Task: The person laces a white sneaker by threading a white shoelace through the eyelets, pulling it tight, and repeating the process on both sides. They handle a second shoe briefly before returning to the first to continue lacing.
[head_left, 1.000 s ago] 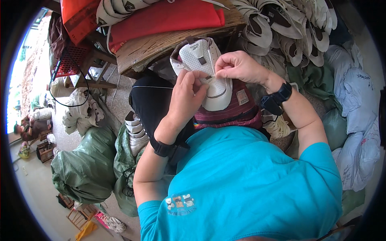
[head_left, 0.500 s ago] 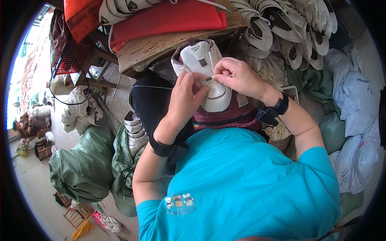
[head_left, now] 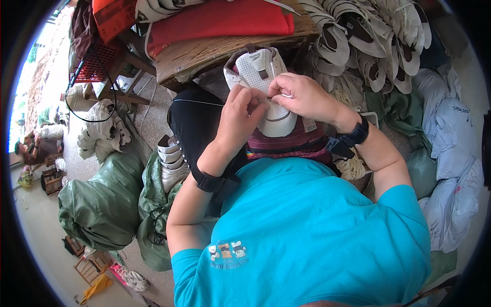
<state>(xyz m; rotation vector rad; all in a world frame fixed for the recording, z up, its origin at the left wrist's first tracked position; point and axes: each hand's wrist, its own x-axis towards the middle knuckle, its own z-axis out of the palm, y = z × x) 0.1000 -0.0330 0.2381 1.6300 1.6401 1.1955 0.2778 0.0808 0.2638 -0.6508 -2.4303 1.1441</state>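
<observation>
A white mesh shoe upper (head_left: 279, 126) with brown trim rests on a maroon striped cloth (head_left: 286, 144) at my lap, toe end towards me. Over its middle, my left hand (head_left: 239, 113) and my right hand (head_left: 303, 97) meet with fingertips pinched together. Whatever sits between the fingertips is too small and covered to make out. A thin pale thread (head_left: 197, 101) runs from the left across my black trouser leg (head_left: 192, 125) towards my left hand.
Beyond the shoe upper stands a wooden table (head_left: 192, 53) with a red cloth (head_left: 225, 25). Many more shoe uppers (head_left: 353, 38) hang in bunches at the far right. Green sacks (head_left: 102, 202) lie on the left, white sacks (head_left: 452, 133) on the right. A person (head_left: 33, 148) sits far left.
The view has shifted slightly. Both hands stay at the shoe upper; a small dark strip seen between the fingertips before is now mostly covered, with the right hand closer to the left.
</observation>
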